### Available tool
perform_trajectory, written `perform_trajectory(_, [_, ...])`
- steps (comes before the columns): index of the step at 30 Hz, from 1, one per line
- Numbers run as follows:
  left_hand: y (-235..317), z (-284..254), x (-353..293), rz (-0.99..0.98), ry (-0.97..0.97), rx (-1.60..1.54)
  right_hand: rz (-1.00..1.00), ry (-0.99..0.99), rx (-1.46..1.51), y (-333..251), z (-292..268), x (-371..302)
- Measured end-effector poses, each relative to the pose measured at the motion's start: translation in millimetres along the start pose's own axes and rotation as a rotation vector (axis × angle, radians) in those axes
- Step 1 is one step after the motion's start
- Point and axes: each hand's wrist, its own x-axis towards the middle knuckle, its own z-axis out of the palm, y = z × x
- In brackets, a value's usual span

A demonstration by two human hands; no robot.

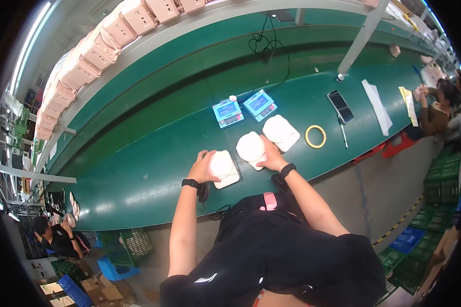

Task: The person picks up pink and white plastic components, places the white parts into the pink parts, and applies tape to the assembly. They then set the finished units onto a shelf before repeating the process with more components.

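My left hand is wrapped round the left side of a white device with a square base and a round top, resting on the green table. With fingers and thumb, my right hand grips the right side of a second white device of the same kind. A third one lies just beyond my right hand, apart from it. Behind these sit two blue boxes with screens, a left one and a right one. Each wrist wears a black band.
To the right on the green table lie a yellow ring, a phone, a thin pen-like tool and a white strip. Pale pink socket units line the shelf above. A metal post rises behind. Co-workers sit at both ends.
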Motion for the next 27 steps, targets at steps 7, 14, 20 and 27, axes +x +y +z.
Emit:
perform_trajectory(7, [-2, 8, -3, -0.005, 0.017, -0.109, -0.004, 0.005, 0.002, 0, 1, -1])
perform_trajectory(14, [-11, 8, -1, 0.023, 0.003, -0.102, -0.020, 0.000, 0.007, -5, -2, -2])
perform_trajectory(20, [-7, 8, -3, 0.052, 0.008, -0.123, -0.019, 0.010, 0.011, -5, -3, -3])
perform_trajectory(27, [-14, 21, -7, -0.035, 0.086, -0.216, -0.002, -0.001, 0.013, -9, -3, -2])
